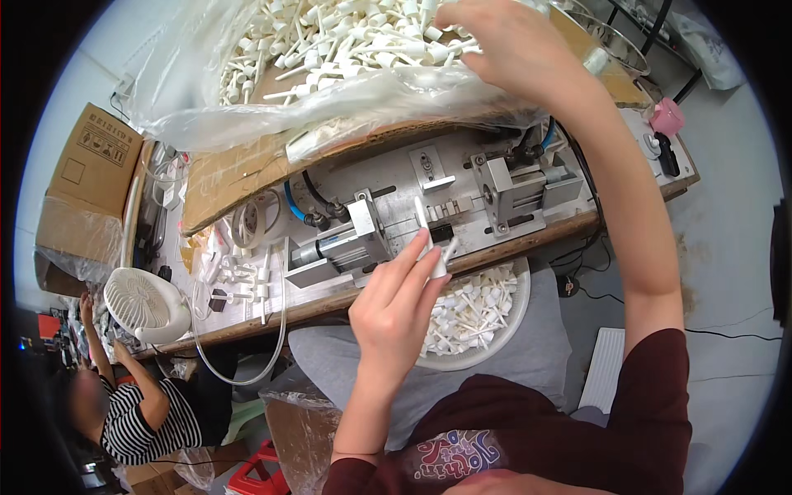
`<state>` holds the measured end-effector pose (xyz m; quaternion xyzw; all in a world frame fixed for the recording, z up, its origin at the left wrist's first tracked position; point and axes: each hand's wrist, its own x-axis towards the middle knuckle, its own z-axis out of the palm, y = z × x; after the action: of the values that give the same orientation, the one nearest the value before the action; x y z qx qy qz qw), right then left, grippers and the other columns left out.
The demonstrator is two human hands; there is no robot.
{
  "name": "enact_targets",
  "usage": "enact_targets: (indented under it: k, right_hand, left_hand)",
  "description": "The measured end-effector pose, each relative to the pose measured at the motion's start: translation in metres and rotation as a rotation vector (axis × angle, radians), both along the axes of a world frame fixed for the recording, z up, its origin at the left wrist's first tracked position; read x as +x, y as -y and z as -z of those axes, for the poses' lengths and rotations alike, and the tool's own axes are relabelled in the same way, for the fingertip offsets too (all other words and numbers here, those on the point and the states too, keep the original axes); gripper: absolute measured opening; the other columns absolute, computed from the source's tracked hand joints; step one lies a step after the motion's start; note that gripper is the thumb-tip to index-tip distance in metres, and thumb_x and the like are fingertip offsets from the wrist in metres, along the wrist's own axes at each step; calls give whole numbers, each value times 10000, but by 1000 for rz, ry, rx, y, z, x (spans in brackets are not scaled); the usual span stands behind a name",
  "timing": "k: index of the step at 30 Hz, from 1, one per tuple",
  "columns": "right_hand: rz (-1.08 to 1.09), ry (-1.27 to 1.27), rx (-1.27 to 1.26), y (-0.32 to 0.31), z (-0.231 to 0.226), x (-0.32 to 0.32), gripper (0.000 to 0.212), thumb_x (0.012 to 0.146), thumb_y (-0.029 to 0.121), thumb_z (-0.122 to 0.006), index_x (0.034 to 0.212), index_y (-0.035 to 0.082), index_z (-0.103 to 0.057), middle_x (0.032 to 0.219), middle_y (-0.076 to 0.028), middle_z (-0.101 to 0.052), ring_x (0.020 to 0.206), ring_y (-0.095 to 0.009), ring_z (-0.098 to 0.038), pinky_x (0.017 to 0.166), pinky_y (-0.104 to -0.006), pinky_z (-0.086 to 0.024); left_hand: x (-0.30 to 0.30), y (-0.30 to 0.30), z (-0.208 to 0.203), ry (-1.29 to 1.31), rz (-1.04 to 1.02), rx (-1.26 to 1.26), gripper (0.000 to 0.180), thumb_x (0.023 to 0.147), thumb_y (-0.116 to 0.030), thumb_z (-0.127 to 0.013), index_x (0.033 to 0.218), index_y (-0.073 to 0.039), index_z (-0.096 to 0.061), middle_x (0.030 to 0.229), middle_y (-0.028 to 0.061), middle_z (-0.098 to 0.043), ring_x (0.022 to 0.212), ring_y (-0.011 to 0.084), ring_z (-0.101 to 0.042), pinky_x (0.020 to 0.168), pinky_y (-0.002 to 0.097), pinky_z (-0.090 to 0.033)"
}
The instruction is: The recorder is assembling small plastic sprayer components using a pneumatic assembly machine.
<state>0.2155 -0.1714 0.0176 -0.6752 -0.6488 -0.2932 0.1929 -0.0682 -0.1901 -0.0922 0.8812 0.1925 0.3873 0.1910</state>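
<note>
My left hand [389, 307] pinches a white plastic part [439, 262] between fingers and thumb, just in front of a metal fixture [441, 213] on the bench. A thin white stem [421, 213] rises beside the fingertips; whether it belongs to the same part I cannot tell. Over the near right side of a heap of white plastic stemmed caps [346, 45], my right hand [516, 41] reaches in with thumb and fingers apart. Nothing shows between them. The heap lies in clear plastic sheeting [346, 103] on cardboard [239, 177].
Two pneumatic cylinders [334, 247] [536, 191] flank the fixture. A white basin [521, 318] of similar parts sits below the bench edge. At left are a white fan [142, 304], a loop of clear tubing [283, 330] and a co-worker in a striped shirt [148, 425].
</note>
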Motion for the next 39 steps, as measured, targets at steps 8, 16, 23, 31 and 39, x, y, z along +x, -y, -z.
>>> enact_targets:
  k: [8, 16, 23, 31, 39]
  right_hand:
    - [-94, -298, -443, -45, 6, 35, 463, 767, 76, -620, 1228, 50, -578, 978, -156, -652, 898, -292, -646, 782, -402, -522]
    - [-5, -334, -669, -43, -10, 25, 289, 804, 252, -640, 973, 20, -608, 773, -97, -601, 706, -255, -586, 654, -382, -475]
    - [-31, -424, -584, -27, -4, 11, 521, 913, 493, -572, 1046, -6, -644, 994, -187, -656, 942, -320, -635, 838, -418, -487]
    - [27, -319, -617, -22, -8, 8, 505, 810, 376, -594, 1123, -20, -626, 1000, -218, -674, 971, -364, -648, 862, -448, -497]
    - [-105, -338, -519, -15, -8, 7, 311, 787, 252, -642, 940, -18, -668, 789, -185, -669, 804, -304, -649, 752, -392, -502]
  left_hand:
    - [19, -5, 24, -210, -43, 96, 260, 753, -110, -798, 996, -41, -732, 1188, 79, -710, 729, 214, -700, 670, 296, -555]
    - [22, -8, 14, -264, -31, 175, 245, 761, -129, -788, 990, -59, -739, 1190, 57, -712, 607, 207, -651, 596, 300, -528]
    - [24, -8, 17, -271, -38, 159, 238, 757, -147, -792, 979, -75, -747, 1197, 48, -710, 560, 201, -634, 572, 296, -525]
    - [21, -9, 20, -268, -35, 154, 261, 744, -140, -796, 992, -81, -742, 1213, 28, -704, 566, 201, -639, 576, 293, -529]
    - [19, -10, 24, -241, -20, 145, 261, 757, -139, -786, 1006, -82, -735, 1219, 26, -700, 572, 203, -642, 575, 297, -530]
